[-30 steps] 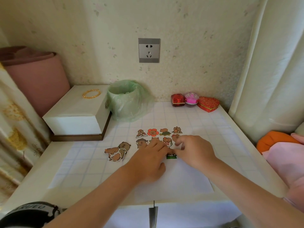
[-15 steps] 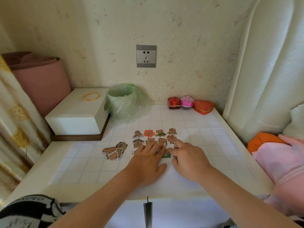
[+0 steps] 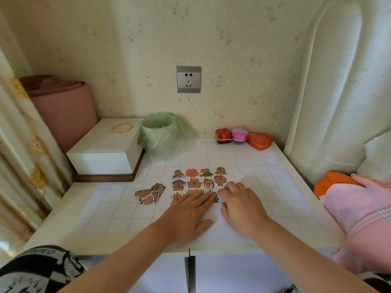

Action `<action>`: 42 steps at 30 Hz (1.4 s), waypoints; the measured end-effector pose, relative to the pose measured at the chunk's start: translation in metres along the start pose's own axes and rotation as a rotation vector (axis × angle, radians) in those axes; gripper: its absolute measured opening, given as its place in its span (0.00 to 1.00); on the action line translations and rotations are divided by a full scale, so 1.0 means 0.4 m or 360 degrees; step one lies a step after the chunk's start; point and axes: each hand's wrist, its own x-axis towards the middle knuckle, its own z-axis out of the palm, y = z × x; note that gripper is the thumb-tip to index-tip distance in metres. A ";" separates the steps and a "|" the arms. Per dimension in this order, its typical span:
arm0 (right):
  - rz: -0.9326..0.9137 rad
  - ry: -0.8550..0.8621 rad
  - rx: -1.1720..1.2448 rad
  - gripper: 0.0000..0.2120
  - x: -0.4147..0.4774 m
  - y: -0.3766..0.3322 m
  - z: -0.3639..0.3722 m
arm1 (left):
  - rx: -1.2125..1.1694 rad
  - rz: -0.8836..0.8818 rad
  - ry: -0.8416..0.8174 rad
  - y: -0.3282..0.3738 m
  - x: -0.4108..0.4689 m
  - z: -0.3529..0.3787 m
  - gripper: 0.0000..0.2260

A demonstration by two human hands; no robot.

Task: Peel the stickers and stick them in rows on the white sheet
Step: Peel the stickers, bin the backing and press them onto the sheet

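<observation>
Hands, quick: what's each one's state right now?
Left hand: open, fingers flat on the brown cartoon stickers on the white paper sheet.
Right hand: open, resting on the sheet, holding nothing.

Your left hand [image 3: 186,212] lies flat on the white sheet [image 3: 216,229], fingers straight, covering part of the third row of stickers. Your right hand [image 3: 241,208] rests just beside it, palm down, with its fingertips close to the left hand's. Just beyond both hands, two rows of four stickers [image 3: 198,178] lie on the sheet. Left of your left hand, a loose pile of stickers [image 3: 149,194] sits on the surface [image 3: 275,187]. Farther beyond the left hand stand a bin [image 3: 161,135] lined with a green bag and a white box [image 3: 105,149] with a gold bangle [image 3: 122,127] on it. Well beyond the right hand are three small gift boxes [image 3: 243,137].
</observation>
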 end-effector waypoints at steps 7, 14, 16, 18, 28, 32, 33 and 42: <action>-0.0185 -0.0354 0.0158 0.35 -0.049 -0.020 -0.014 | -0.0030 0.0015 -0.0058 0.010 -0.002 -0.007 0.30; -0.0195 -0.0523 0.0133 0.39 -0.048 -0.013 -0.024 | 0.0069 -0.0031 0.0075 0.012 -0.005 -0.002 0.34; -0.0215 -0.0510 0.0132 0.38 -0.049 -0.012 -0.021 | 0.0041 -0.0036 0.0091 0.012 -0.002 0.000 0.35; -0.0229 -0.0500 0.0138 0.37 -0.048 -0.011 -0.025 | -0.0024 -0.0042 0.0118 0.008 0.003 0.001 0.36; -0.0170 -0.0160 0.0306 0.19 0.003 -0.008 0.013 | -0.0035 -0.0046 0.0365 -0.035 0.053 0.015 0.25; -0.0076 -0.0001 0.0261 0.20 0.014 -0.013 0.026 | 0.0047 -0.0038 0.0364 -0.036 0.065 0.019 0.23; -0.0065 0.0019 0.0235 0.20 0.013 -0.014 0.028 | 0.0057 -0.0039 0.0359 -0.035 0.068 0.017 0.23; -0.0041 0.0126 0.0253 0.16 0.004 -0.013 0.033 | 0.0164 0.0078 0.0259 -0.053 0.064 0.005 0.25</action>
